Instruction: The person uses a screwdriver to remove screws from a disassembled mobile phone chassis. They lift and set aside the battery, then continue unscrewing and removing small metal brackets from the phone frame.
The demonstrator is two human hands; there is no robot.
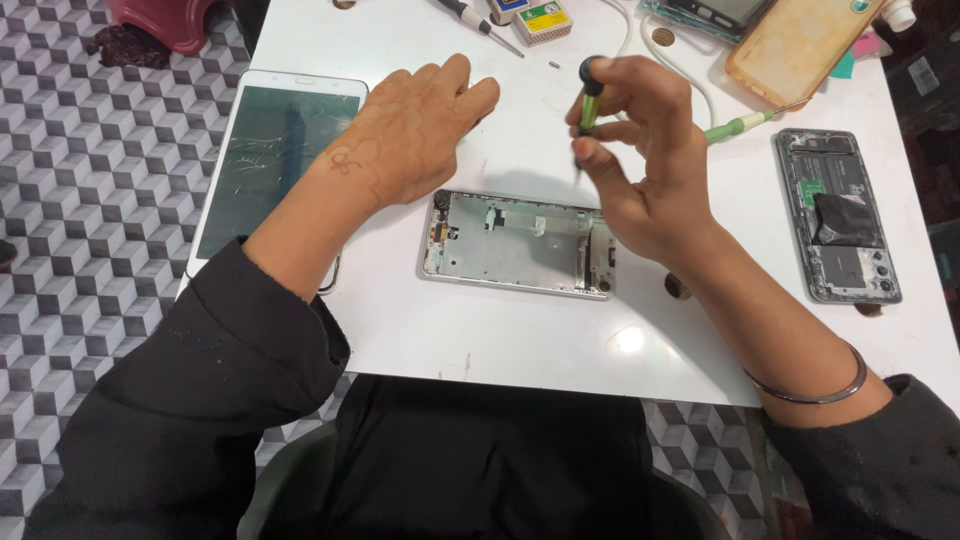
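Note:
My right hand (pixel 640 160) grips a small green-and-black screwdriver (pixel 588 105), held upright with its tip pointing down just above the top edge of an opened silver phone frame (pixel 515 243) lying on the white table (pixel 500 330). My left hand (pixel 415 125) rests flat on the table, palm down, fingers together, just left of and above the frame. It holds nothing. Its wrist lies over the edge of a white tablet (pixel 270 160) with a cracked screen.
A second opened phone (pixel 838 215) showing its insides lies at the right. Another green-handled tool (pixel 740 125), a tan phone case (pixel 795 45), a white cable, a small box (pixel 540 20) and a black screwdriver (pixel 480 25) lie at the back. Patterned floor tiles are to the left.

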